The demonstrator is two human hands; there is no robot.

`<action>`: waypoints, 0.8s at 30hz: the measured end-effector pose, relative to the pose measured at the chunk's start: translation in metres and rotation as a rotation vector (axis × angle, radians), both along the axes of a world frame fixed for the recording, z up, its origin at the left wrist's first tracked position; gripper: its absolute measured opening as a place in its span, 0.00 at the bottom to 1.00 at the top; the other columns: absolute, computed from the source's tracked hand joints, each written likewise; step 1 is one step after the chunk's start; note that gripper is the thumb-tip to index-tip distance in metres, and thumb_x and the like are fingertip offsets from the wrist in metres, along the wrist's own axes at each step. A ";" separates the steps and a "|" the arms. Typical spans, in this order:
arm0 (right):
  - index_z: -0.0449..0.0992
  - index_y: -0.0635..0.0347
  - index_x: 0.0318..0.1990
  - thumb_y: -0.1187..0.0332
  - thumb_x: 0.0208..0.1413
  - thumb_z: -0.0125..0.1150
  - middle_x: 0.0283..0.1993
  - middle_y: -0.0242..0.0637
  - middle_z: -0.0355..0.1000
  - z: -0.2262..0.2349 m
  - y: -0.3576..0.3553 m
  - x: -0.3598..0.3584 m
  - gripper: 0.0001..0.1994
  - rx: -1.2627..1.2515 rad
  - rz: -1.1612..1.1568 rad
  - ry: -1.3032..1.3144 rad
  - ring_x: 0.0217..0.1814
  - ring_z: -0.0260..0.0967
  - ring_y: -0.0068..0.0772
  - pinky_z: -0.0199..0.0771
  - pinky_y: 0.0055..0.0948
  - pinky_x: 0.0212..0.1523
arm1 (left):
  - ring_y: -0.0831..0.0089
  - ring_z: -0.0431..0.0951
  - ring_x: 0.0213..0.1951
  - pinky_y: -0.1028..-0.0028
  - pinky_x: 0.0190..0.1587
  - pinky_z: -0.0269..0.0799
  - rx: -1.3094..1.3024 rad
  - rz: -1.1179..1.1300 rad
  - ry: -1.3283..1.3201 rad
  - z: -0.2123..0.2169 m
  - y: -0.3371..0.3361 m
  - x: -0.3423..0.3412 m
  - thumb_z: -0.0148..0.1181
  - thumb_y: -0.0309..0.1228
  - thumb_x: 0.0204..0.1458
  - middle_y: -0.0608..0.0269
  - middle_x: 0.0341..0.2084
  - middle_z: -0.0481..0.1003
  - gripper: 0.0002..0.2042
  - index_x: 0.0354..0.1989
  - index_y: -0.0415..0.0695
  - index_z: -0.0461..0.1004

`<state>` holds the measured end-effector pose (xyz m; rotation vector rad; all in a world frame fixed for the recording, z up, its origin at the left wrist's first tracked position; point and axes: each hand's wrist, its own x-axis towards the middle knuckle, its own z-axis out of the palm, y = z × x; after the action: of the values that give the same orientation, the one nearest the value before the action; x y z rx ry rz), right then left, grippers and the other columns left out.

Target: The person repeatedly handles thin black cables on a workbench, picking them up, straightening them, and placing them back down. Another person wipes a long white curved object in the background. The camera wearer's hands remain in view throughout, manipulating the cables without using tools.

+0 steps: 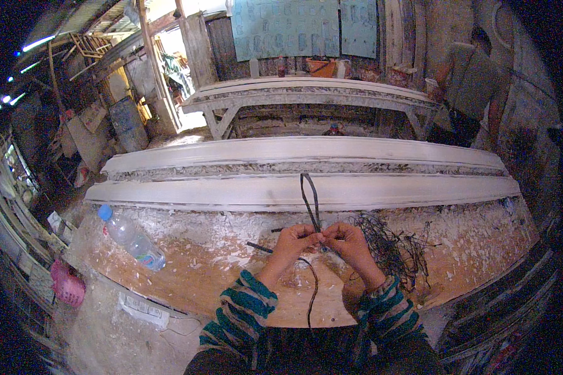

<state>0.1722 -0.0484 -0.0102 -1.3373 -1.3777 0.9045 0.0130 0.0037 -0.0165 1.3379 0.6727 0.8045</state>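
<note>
Both of my hands meet over the near part of the table, their fingertips pinched together. My left hand (288, 246) and my right hand (349, 244) grip a thin black cord (315, 201), which rises between them in a narrow upright loop. What the fingertips do at the base of the loop is too small to make out. One dark length of cord (314, 290) trails from below my left hand toward the table's front edge, and a short straight end (258, 247) sticks out left of that hand. Beside my right hand lies a tangled heap of thin black strands (397, 247).
A clear plastic bottle (131, 236) with a blue cap lies at the left of the wooden table (197, 275), which is flecked with white plaster. Long white mouldings (231, 192) stretch across behind. Farther back stand a bench (294, 99) and, at right, another person (472, 81).
</note>
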 end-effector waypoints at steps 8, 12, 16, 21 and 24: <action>0.72 0.62 0.32 0.74 0.45 0.59 0.32 0.33 0.71 -0.001 -0.002 -0.001 0.06 0.304 0.060 -0.078 0.35 0.68 0.25 0.67 0.25 0.39 | 0.79 0.71 0.25 0.80 0.25 0.70 -0.193 0.121 -0.082 0.000 0.000 0.003 0.58 0.33 0.47 0.66 0.22 0.72 0.08 0.28 0.41 0.72; 0.73 0.59 0.33 0.77 0.41 0.59 0.31 0.36 0.69 0.003 -0.006 -0.003 0.09 0.579 0.030 -0.469 0.34 0.68 0.35 0.68 0.29 0.37 | 0.80 0.71 0.24 0.81 0.25 0.69 -0.239 0.083 -0.203 0.000 0.001 0.000 0.57 0.32 0.47 0.67 0.21 0.72 0.07 0.26 0.42 0.71; 0.74 0.56 0.33 0.79 0.37 0.59 0.31 0.37 0.68 0.006 -0.008 -0.006 0.12 0.600 0.076 -0.579 0.33 0.67 0.40 0.67 0.31 0.34 | 0.80 0.72 0.24 0.81 0.25 0.68 -0.239 0.101 -0.158 -0.001 0.000 0.002 0.57 0.32 0.48 0.68 0.21 0.72 0.06 0.26 0.42 0.71; 0.75 0.56 0.32 0.78 0.37 0.60 0.31 0.38 0.68 0.009 -0.009 -0.008 0.10 0.617 0.003 -0.606 0.33 0.67 0.40 0.67 0.31 0.34 | 0.80 0.72 0.24 0.81 0.26 0.69 -0.224 0.076 -0.148 0.000 -0.001 0.001 0.57 0.32 0.48 0.68 0.22 0.72 0.06 0.27 0.42 0.71; 0.74 0.58 0.32 0.76 0.41 0.60 0.30 0.37 0.69 0.006 -0.012 -0.011 0.07 0.552 -0.082 -0.378 0.33 0.67 0.32 0.67 0.27 0.35 | 0.80 0.72 0.25 0.81 0.27 0.69 -0.221 0.076 -0.158 0.001 -0.002 0.002 0.57 0.32 0.47 0.68 0.22 0.72 0.06 0.27 0.42 0.71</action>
<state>0.1617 -0.0606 -0.0043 -1.1483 -1.6879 0.1816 0.0147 0.0017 -0.0157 1.0434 0.6697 0.8607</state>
